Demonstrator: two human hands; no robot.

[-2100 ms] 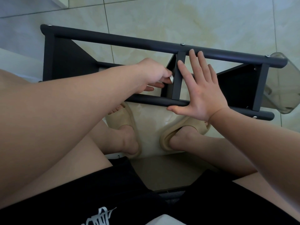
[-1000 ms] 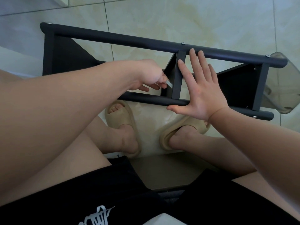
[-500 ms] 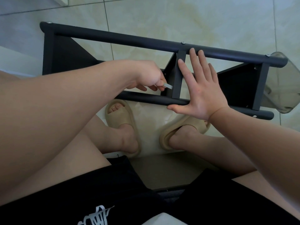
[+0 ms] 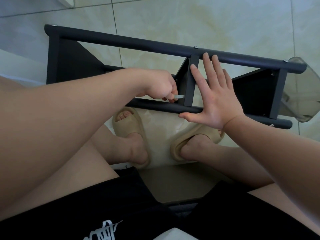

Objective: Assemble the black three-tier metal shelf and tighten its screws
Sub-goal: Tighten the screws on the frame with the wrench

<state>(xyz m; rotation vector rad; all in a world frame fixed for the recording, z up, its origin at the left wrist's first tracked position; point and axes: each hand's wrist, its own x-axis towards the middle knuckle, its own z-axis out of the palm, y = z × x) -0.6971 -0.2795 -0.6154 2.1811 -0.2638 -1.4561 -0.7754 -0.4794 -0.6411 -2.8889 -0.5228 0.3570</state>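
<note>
Closest to you, your black shorts fill the bottom of the view. Beyond them your feet sit in beige slippers on the tiled floor. Just past your toes runs the near rail of the black shelf, which lies on its side across the floor.

Your left hand reaches over that rail with its fingers curled. Its grip is closed on a small silvery tool, pinched at the fingertips. The tool's free end points right at the middle crossbar; whether it touches the bar cannot be told. The crossbar stands immediately right of that grip, between your two hands.

Your right hand holds nothing. Its grip is open, palm flat and fingers spread, laid on the frame just right of the crossbar. The thumb lies along the near rail and the fingertips reach the far rail.

A screw head shows on the far rail above the crossbar, beyond both hands. Well to the right of the open grip, a clear plastic item lies by the shelf's end.
</note>
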